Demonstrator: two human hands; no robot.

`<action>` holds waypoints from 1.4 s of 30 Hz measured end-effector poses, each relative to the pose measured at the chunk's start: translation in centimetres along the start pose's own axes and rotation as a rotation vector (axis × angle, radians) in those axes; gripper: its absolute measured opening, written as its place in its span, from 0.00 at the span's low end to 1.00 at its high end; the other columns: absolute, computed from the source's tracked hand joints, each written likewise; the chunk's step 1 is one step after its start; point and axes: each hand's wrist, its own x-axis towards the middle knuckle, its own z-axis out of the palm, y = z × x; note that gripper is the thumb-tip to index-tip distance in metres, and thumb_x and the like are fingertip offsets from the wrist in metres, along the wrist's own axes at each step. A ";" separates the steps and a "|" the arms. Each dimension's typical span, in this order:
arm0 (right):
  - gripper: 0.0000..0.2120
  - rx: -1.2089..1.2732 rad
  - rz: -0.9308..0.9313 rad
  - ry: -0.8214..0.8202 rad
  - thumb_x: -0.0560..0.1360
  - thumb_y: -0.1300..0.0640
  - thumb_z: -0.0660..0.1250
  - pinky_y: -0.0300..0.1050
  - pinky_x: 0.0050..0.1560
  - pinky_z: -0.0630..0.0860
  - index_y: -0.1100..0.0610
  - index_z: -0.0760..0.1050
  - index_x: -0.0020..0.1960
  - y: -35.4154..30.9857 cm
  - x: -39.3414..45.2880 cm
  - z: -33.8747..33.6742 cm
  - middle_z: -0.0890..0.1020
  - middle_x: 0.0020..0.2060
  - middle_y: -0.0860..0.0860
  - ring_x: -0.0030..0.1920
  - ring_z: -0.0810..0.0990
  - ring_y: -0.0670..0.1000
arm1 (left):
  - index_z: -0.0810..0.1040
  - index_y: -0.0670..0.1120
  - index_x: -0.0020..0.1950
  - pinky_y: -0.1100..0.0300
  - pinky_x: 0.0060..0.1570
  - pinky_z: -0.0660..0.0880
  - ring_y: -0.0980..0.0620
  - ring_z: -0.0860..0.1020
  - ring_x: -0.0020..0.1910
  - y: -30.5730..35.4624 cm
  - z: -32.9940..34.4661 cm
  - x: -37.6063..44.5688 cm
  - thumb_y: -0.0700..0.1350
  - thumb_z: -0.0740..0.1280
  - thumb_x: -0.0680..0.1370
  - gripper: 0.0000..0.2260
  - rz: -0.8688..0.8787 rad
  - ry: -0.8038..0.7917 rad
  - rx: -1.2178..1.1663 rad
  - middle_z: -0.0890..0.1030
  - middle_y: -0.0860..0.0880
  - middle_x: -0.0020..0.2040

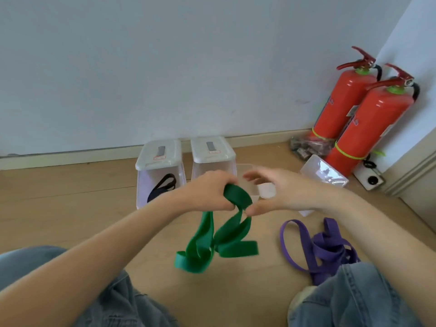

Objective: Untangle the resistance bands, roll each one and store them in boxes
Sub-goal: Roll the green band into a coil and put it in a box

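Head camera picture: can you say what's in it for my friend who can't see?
A person sitting on a wooden floor holds a tangled green band in the left hand, with the right hand open beside it. A purple band lies on the floor, and two lidded boxes stand by the wall.

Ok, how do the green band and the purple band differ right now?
The green band is gripped in the left hand and hangs in loops above the floor; the purple band lies untouched on the floor beside the person's right knee. The green band looks wider; the purple band looks narrower. The right hand touches the green band with its thumb only. Both are still unrolled and outside the boxes.
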 end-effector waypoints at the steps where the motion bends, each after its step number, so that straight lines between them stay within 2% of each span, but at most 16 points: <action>1: 0.35 -0.055 -0.032 0.008 0.61 0.36 0.73 0.34 0.53 0.68 0.46 0.67 0.63 -0.3 0.5 0.9 0.72 0.55 0.39 0.58 0.72 0.41 | 0.70 0.47 0.35 0.68 0.28 0.64 0.60 0.69 0.27 -0.2 -0.3 0.0 0.37 0.68 0.69 0.09 -0.015 0.046 -0.052 0.70 0.53 0.31; 4: 0.21 -0.014 -0.071 0.181 0.67 0.45 0.73 0.40 0.50 0.73 0.51 0.69 0.53 -0.9 1.7 2.5 0.77 0.50 0.45 0.54 0.76 0.47 | 0.71 0.44 0.35 0.71 0.25 0.62 0.62 0.66 0.24 -0.4 -1.2 -0.1 0.36 0.67 0.68 0.07 -0.019 0.169 -0.155 0.68 0.53 0.29; 8: 0.20 0.048 -0.160 0.292 0.67 0.53 0.73 0.41 0.46 0.73 0.51 0.66 0.52 -2.1 2.2 2.6 0.76 0.49 0.48 0.50 0.76 0.48 | 0.73 0.48 0.35 0.69 0.28 0.63 0.61 0.67 0.26 -0.7 -0.6 -0.3 0.37 0.68 0.68 0.07 -0.004 0.133 -0.221 0.70 0.58 0.26; 11: 0.13 0.005 -0.211 0.405 0.66 0.57 0.72 0.43 0.43 0.75 0.51 0.71 0.47 -2.9 1.8 2.5 0.78 0.40 0.46 0.43 0.78 0.49 | 0.75 0.49 0.36 0.67 0.29 0.64 0.62 0.67 0.26 -1.7 0.0 -0.1 0.38 0.69 0.67 0.06 0.000 0.203 -0.236 0.71 0.57 0.26; 13: 0.11 0.202 -0.242 0.476 0.65 0.59 0.73 0.41 0.42 0.75 0.52 0.74 0.44 -3.3 1.3 1.3 0.80 0.38 0.46 0.41 0.80 0.49 | 0.75 0.51 0.36 0.64 0.33 0.69 0.57 0.71 0.28 -2.8 1.1 -0.2 0.39 0.69 0.68 0.07 -0.023 0.218 -0.291 0.73 0.55 0.29; 15: 0.10 0.581 -0.305 0.486 0.64 0.62 0.73 0.43 0.43 0.79 0.55 0.76 0.43 -3.5 0.6 -0.2 0.82 0.38 0.50 0.40 0.82 0.51 | 0.73 0.46 0.37 0.59 0.40 0.73 0.52 0.74 0.33 -4.2 2.5 -0.5 0.39 0.68 0.72 0.05 -0.087 0.101 -0.336 0.75 0.47 0.33; 17: 0.07 0.866 -0.393 0.459 0.65 0.64 0.70 0.43 0.39 0.80 0.57 0.77 0.42 -3.2 0.1 -1.1 0.82 0.35 0.51 0.35 0.83 0.52 | 0.72 0.43 0.39 0.59 0.41 0.71 0.55 0.73 0.33 -5.5 3.6 -0.7 0.39 0.67 0.73 0.05 -0.157 -0.015 -0.300 0.74 0.48 0.34; 19: 0.06 0.830 -0.382 0.478 0.68 0.66 0.69 0.41 0.37 0.79 0.58 0.76 0.42 -2.6 0.0 -1.2 0.82 0.34 0.50 0.34 0.84 0.52 | 0.72 0.44 0.37 0.61 0.38 0.69 0.55 0.72 0.33 -6.0 3.1 -0.5 0.41 0.67 0.73 0.07 -0.195 -0.041 -0.167 0.73 0.51 0.34; 21: 0.04 0.518 -0.225 0.485 0.71 0.64 0.69 0.42 0.39 0.79 0.58 0.75 0.42 -1.1 0.1 -1.4 0.82 0.33 0.50 0.34 0.84 0.50 | 0.70 0.47 0.33 0.64 0.34 0.69 0.55 0.72 0.31 -5.2 1.2 -0.3 0.41 0.66 0.73 0.10 -0.184 0.076 -0.195 0.72 0.53 0.30; 23: 0.06 0.126 -0.001 0.325 0.71 0.59 0.71 0.42 0.40 0.77 0.58 0.74 0.39 0.6 0.0 -1.9 0.81 0.32 0.49 0.35 0.82 0.50 | 0.73 0.49 0.34 0.69 0.30 0.70 0.56 0.73 0.29 -3.7 -1.4 -0.6 0.38 0.65 0.73 0.10 -0.144 0.321 -0.438 0.73 0.55 0.27; 25: 0.14 -0.033 0.162 0.104 0.68 0.50 0.74 0.42 0.46 0.75 0.54 0.74 0.47 1.7 -0.4 -1.7 0.78 0.41 0.45 0.44 0.79 0.49 | 0.76 0.47 0.38 0.72 0.26 0.69 0.62 0.72 0.26 -2.0 -3.4 -1.2 0.34 0.65 0.72 0.08 -0.008 0.409 -0.543 0.73 0.57 0.25; 28: 0.35 0.169 -0.001 0.042 0.60 0.40 0.77 0.31 0.56 0.70 0.41 0.65 0.62 0.1 -0.4 -0.5 0.73 0.55 0.35 0.55 0.73 0.33 | 0.75 0.41 0.37 0.72 0.25 0.65 0.63 0.68 0.23 0.4 -2.8 -1.7 0.34 0.67 0.69 0.04 0.050 0.221 -0.333 0.70 0.57 0.23; 30: 0.30 0.167 -0.132 0.065 0.61 0.42 0.77 0.32 0.54 0.72 0.42 0.68 0.58 -1.2 0.2 0.7 0.77 0.53 0.39 0.54 0.76 0.35 | 0.74 0.40 0.36 0.71 0.25 0.62 0.62 0.66 0.23 1.2 -1.8 -1.4 0.35 0.68 0.69 0.04 0.060 0.191 -0.272 0.69 0.56 0.24; 34: 0.10 0.089 -0.219 0.337 0.66 0.56 0.72 0.51 0.48 0.76 0.52 0.73 0.44 -2.9 0.7 1.2 0.77 0.41 0.51 0.45 0.77 0.51 | 0.70 0.48 0.33 0.70 0.25 0.62 0.62 0.66 0.23 -0.3 -2.0 -0.9 0.37 0.64 0.71 0.09 -0.015 0.320 -0.299 0.69 0.59 0.22; 38: 0.05 0.319 -0.209 0.340 0.68 0.58 0.68 0.36 0.39 0.67 0.51 0.72 0.39 -3.8 0.8 1.0 0.71 0.36 0.47 0.35 0.70 0.41 | 0.68 0.48 0.36 0.68 0.29 0.62 0.62 0.66 0.27 -2.0 -0.4 -0.5 0.37 0.63 0.74 0.10 -0.009 0.327 -0.276 0.68 0.56 0.29; 42: 0.12 0.767 -0.276 0.329 0.60 0.63 0.63 0.43 0.39 0.65 0.67 0.73 0.42 -4.0 0.6 0.5 0.70 0.33 0.54 0.36 0.68 0.50 | 0.68 0.50 0.38 0.69 0.35 0.66 0.58 0.71 0.33 -3.4 2.1 -0.3 0.39 0.63 0.75 0.10 -0.021 0.229 -0.223 0.72 0.53 0.34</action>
